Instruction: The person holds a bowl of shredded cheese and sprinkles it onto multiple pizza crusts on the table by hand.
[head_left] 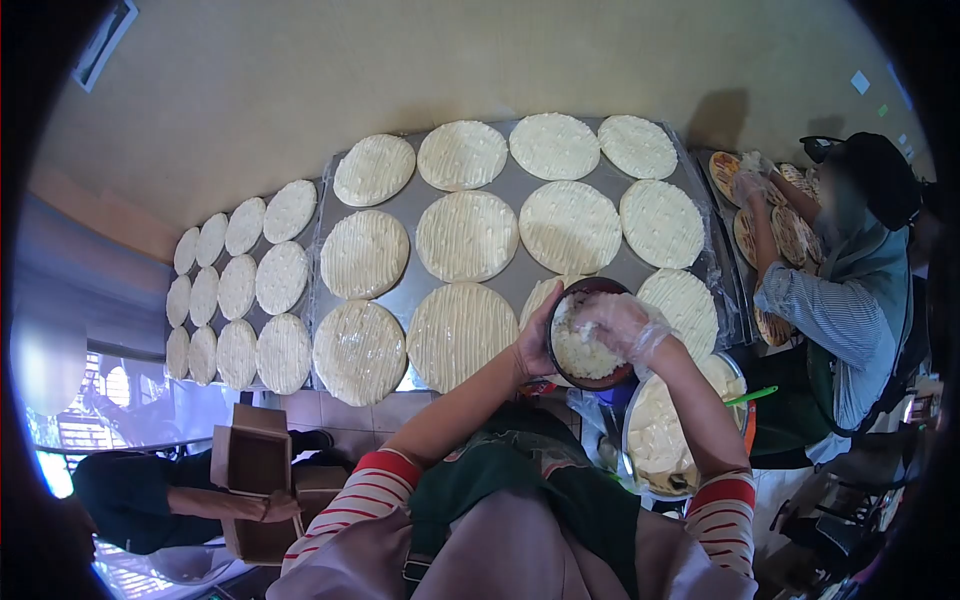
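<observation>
My left hand (533,345) grips the side of a dark round bowl (600,384) and holds it tilted toward me, over the near edge of the table. White crumbly topping (580,350) fills much of the bowl. My right hand (622,325), in a clear plastic glove, reaches into the bowl with its fingers bent into this topping. Behind the bowl lie rows of large round dough bases (467,235) striped with a pale cream. The bowl partly covers one round base (540,297) in the front row.
A large basin of pale cream (665,430) with a green-handled utensil (752,395) stands at my right. More coated bases (283,277) lie to the left. A co-worker (850,270) handles topped rounds at right; another person (140,500) holds cardboard boxes (255,465) at lower left.
</observation>
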